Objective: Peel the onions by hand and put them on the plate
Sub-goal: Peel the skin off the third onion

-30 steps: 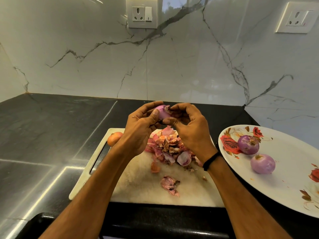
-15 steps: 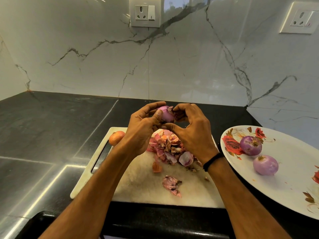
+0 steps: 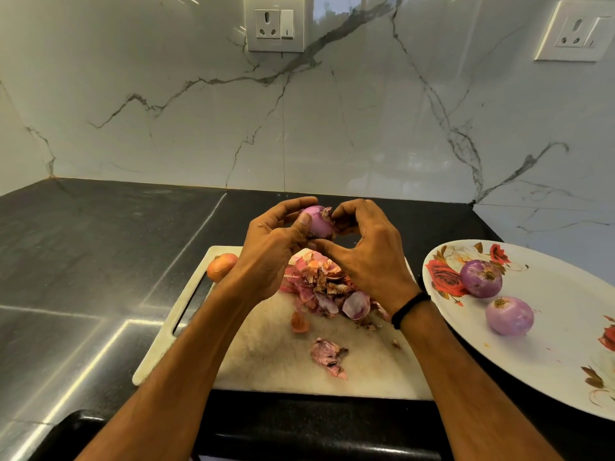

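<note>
Both hands are up over the far end of the cutting board (image 3: 266,357), with the onion (image 3: 318,223) held in the air between them. The left hand (image 3: 270,257) grips it: fingers curled over the far side, thumb pressed on the near face. The right hand (image 3: 367,261) curls in from the other side, fingertips at the onion's dry end tuft, thumb underneath. It reads as a pinch on the skin there, but the exact contact is hidden by the fingers. The onion face toward the camera is smooth purple-pink.

Directly under the hands is the peel pile (image 3: 324,284), pink and brown, on the board and partly covered by both wrists. Two stray scraps lie nearer the camera — a small orange scrap (image 3: 299,323) and a larger pink scrap (image 3: 327,356). The unpeeled onion (image 3: 220,266), orange-brown, sits at the board's far left corner just beside the left wrist, by the handle slot.

The plate (image 3: 565,361) is right of the board, white with red roses, its rim just beside the right wrist. Two onions are on it, near each other but apart — the darker peeled onion (image 3: 481,278) farther back, the paler peeled onion (image 3: 509,315) nearer.

There is a black band (image 3: 410,307) on the right wrist. The countertop (image 3: 83,261) is black. The marble wall behind has a socket (image 3: 274,23) above centre and a second socket (image 3: 575,31) at right.
</note>
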### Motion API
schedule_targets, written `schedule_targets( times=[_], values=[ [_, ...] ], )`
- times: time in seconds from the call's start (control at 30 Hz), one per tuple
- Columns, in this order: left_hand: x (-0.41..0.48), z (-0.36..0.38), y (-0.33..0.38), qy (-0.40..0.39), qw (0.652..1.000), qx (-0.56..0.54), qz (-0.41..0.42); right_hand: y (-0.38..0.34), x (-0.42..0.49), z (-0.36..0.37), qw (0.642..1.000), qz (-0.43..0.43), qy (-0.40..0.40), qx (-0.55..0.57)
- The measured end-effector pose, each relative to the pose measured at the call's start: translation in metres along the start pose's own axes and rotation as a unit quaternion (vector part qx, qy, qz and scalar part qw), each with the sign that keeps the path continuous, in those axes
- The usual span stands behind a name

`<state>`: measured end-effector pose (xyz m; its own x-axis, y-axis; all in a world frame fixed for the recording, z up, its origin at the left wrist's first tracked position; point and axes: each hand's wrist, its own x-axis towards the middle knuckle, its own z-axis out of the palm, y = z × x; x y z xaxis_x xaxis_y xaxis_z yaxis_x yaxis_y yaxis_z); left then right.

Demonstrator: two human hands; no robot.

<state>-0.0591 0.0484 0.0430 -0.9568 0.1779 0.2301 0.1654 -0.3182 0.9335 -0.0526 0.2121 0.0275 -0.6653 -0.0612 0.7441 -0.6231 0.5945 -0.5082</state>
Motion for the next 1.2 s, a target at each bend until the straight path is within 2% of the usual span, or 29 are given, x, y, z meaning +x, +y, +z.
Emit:
schedule_targets(
  times=[0.53, 0.67, 0.9, 1.2],
  values=[
    [0.0003, 0.0002, -0.0001, 0.011, 1.000, -0.009, -0.020, -0.0017, -0.0008, -0.0009, 0.999, -0.003, -0.002, -0.035],
    [0.0014, -0.0023, 0.0007, 0.020, 0.999, -0.028, -0.022, -0.0075, -0.0001, -0.0035, 1.000, 0.024, 0.007, 0.001],
    [0.0021, -0.0028, 0.0033, 0.041, 0.997, -0.055, -0.026, -0.0030, 0.0020, -0.0088, 0.992, 0.083, 0.084, 0.036],
    [0.0014, -0.0009, 0.0020, 0.024, 0.997, -0.059, -0.035, -0.0003, 0.0033, -0.0062, 0.992, 0.085, 0.072, 0.058]
  ],
)
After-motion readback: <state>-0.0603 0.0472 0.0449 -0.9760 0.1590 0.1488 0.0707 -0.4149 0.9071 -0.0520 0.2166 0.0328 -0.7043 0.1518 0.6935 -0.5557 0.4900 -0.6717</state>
